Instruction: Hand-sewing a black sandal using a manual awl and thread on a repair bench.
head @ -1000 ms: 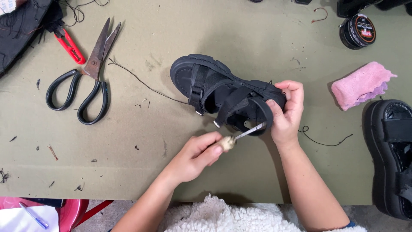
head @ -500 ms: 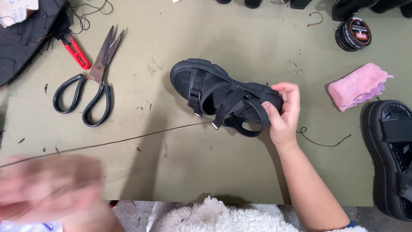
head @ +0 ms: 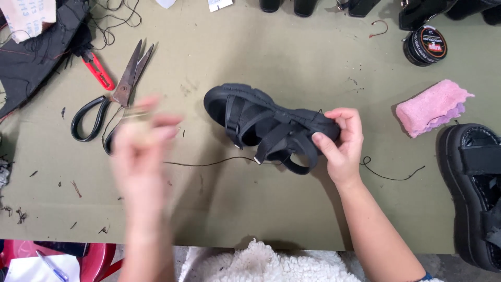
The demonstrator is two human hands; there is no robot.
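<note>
A black chunky-soled strappy sandal (head: 250, 112) lies on its side on the olive table (head: 292, 57). My right hand (head: 342, 146) grips its heel end and back strap. A dark thread (head: 209, 164) runs from the sandal's straps leftward to my left hand (head: 141, 151). That hand is motion-blurred above the table, left of the sandal, its fingers closed around a pale wooden-handled awl that is only faintly visible.
Large black-handled scissors (head: 112, 102) and red snips (head: 99, 70) lie at the left, beside black fabric (head: 31, 62). A pink cloth (head: 430, 107), a round polish tin (head: 425, 45) and a second black sandal (head: 472, 193) are at the right. A loose thread piece (head: 391, 176) lies near my right wrist.
My left hand pulled the awl away from the sandal, swung far down-left drawing the thread taut, and has now come back up toward the scissors with the thread slack. The right hand keeps holding the sandal.
</note>
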